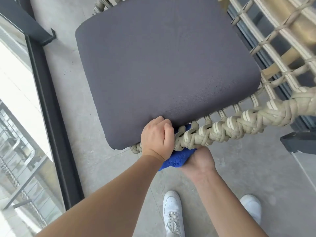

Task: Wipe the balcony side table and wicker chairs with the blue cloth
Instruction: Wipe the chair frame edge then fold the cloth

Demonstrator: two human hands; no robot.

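While the wicker chair [222, 124] fills the upper half of the view, its braided front rail is seen running from about 7 o'clock up toward 3 o'clock, under the near edge of the grey seat cushion [162, 65]. The left hand [158, 137] is curled over the rail at its lower-left end, knuckles up, fingers wrapped round the braid and touching the cushion edge. The blue cloth [177, 159] is bunched under and behind that same stretch of rail, at roughly 6 o'clock from the cushion centre; a small part of it shows through the weave just above the rail. The right hand [199, 159] is held just below the rail at 4 o'clock from the left hand, gripping the cloth from underneath; its fingertips are hidden behind cloth and rail, so how tightly they close cannot be told. The 2 hands are nearly touching, with the cloth between them. The woven chair back [282, 40] is seen at 2 o'clock. 2 white sneakers [172, 214] are planted on the grey tiled floor [248, 168] at 6 o'clock. A dark railing frame [49, 103] with glass is seen along the 9 o'clock side. A dark furniture foot [297, 141] sits at 3 o'clock.
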